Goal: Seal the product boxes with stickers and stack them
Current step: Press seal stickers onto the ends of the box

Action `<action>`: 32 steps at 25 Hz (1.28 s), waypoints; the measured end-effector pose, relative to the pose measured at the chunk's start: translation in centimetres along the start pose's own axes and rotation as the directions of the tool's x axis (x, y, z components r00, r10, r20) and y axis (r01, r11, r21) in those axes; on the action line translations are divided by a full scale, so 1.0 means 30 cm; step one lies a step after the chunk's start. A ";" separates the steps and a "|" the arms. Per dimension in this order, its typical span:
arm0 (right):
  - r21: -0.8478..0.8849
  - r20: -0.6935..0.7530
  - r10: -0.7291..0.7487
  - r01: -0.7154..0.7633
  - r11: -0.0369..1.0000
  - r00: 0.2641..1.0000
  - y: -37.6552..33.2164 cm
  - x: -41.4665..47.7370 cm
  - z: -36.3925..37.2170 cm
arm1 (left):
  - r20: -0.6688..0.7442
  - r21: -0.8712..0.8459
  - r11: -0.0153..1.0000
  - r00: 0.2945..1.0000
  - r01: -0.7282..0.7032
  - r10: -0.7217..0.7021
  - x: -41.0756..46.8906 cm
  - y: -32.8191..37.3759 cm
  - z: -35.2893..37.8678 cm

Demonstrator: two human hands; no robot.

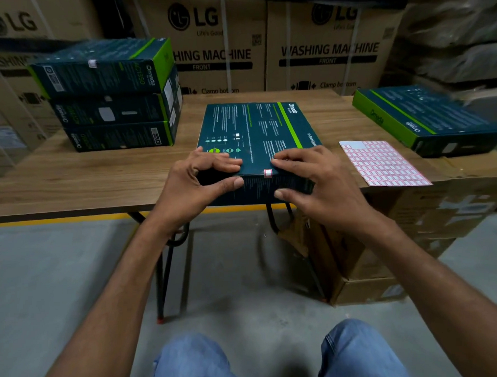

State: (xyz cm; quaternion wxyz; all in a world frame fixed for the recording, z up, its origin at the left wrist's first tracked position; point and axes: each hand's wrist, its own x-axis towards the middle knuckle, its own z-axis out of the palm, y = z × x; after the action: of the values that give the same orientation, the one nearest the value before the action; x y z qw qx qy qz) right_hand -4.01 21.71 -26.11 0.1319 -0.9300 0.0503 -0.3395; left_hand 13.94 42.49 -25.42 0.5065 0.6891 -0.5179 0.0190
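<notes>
Product box (257,132) flat at the near edge of the worktop (101,177), a sticker (267,173) folded over its front edge. Left hand (202,175) and right hand (312,176) grip that edge, fingers above, thumbs on the front face. Sticker sheet (383,163) lies to its right.

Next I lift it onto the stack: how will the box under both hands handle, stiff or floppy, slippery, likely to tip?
The middle box probably lifts stiff: its cardboard edges look straight under the left hand and right hand. Its printed faces look smooth, so perhaps a little slippery. Flat and wide, it seems unlikely to tip.
</notes>
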 end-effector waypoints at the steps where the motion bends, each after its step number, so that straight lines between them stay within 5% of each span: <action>1: 0.088 -0.046 0.091 -0.087 0.992 0.995 -0.015 0.003 -0.012 | 0.009 -0.029 0.999 0.999 0.044 -0.044 0.001 0.006 -0.006; 4: 0.045 -0.154 0.387 -0.385 0.922 0.909 -0.033 0.053 -0.043 | -0.062 -0.117 0.963 0.966 0.244 -0.252 0.021 0.045 -0.015; 7: 0.035 -0.036 0.607 -0.606 0.795 0.794 -0.023 0.111 -0.059 | -0.057 -0.350 0.811 0.853 0.470 -0.519 0.056 0.079 0.002; 10: 0.156 0.075 0.674 -0.676 0.720 0.735 -0.003 0.133 -0.052 | -0.012 -0.367 0.751 0.804 0.550 -0.594 0.072 0.094 0.018; 16: 0.390 0.009 0.664 -0.614 0.686 0.748 0.012 0.098 -0.049 | -0.132 -0.405 0.811 0.850 0.423 -0.510 0.063 0.070 -0.007; 20: 0.490 -0.025 0.633 -0.542 0.683 0.774 0.030 0.135 -0.084 | -0.194 -0.274 0.915 0.914 0.297 -0.355 0.105 0.057 -0.044; 26: 0.408 -0.023 0.634 -0.571 0.712 0.773 0.043 0.152 -0.072 | -0.166 -0.063 0.947 0.933 0.314 -0.320 0.134 0.031 -0.041; 32: 0.347 -0.128 0.613 -0.544 0.764 0.780 0.026 0.131 -0.068 | -0.244 -0.115 0.952 0.921 0.284 -0.304 0.156 0.052 -0.044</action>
State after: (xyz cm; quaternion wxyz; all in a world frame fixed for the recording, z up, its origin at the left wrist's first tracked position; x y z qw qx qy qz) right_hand -2.33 19.83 -22.39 0.3593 -0.7916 0.3009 -0.3921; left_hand 15.62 40.25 -21.15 0.5933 0.7304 -0.3383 0.0123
